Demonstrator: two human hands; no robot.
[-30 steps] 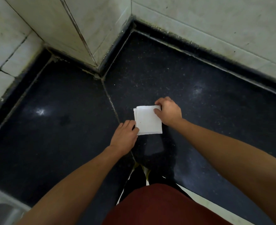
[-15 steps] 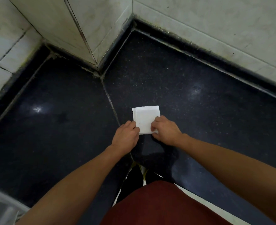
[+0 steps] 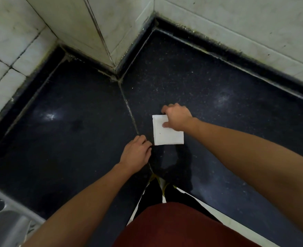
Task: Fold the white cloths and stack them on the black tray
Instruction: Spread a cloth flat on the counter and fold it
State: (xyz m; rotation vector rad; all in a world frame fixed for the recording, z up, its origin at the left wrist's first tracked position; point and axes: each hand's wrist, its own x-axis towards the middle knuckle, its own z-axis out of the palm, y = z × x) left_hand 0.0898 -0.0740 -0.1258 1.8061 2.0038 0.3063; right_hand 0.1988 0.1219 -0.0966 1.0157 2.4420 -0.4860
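The right hand (image 3: 178,118) is pinching the folded white square cloth (image 3: 166,135) on the black speckled table (image 3: 76,139); the left hand (image 3: 135,154), grip curled empty, is resting alongside.

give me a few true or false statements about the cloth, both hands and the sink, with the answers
1. The folded white cloth lies on the black countertop. True.
2. The left hand lies flat on top of the cloth. False: it sits by the cloth's near left corner, fingers curled.
3. The right hand is at the cloth's far right corner, thumb on top. True.
4. The steel sink is at the far right. False: it is at the near left.
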